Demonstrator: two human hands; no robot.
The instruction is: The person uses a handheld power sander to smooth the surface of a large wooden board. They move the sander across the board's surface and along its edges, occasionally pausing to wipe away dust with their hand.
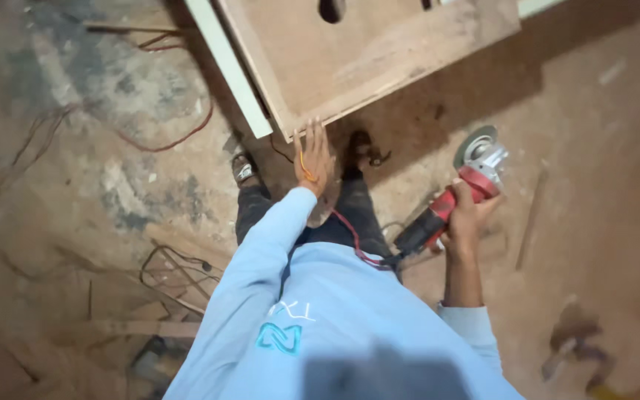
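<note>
My left hand [314, 159] reaches forward with its fingers spread, the fingertips touching the near edge of a brown wooden board [379, 52] that has a round hole in it. My right hand [467, 216] is closed around the body of a red and black angle grinder [450, 204]. Its grey disc and guard [477, 148] point away from me, held low over the floor to the right of the board. The grinder's red cord [353, 241] runs back across my legs.
A white strip [231, 70] runs along the board's left edge. Thin red and dark wires [164, 141] lie on the dusty floor at left. More cables [179, 270] and wood scraps lie lower left. A wooden stick [531, 218] and some debris [579, 348] lie at right.
</note>
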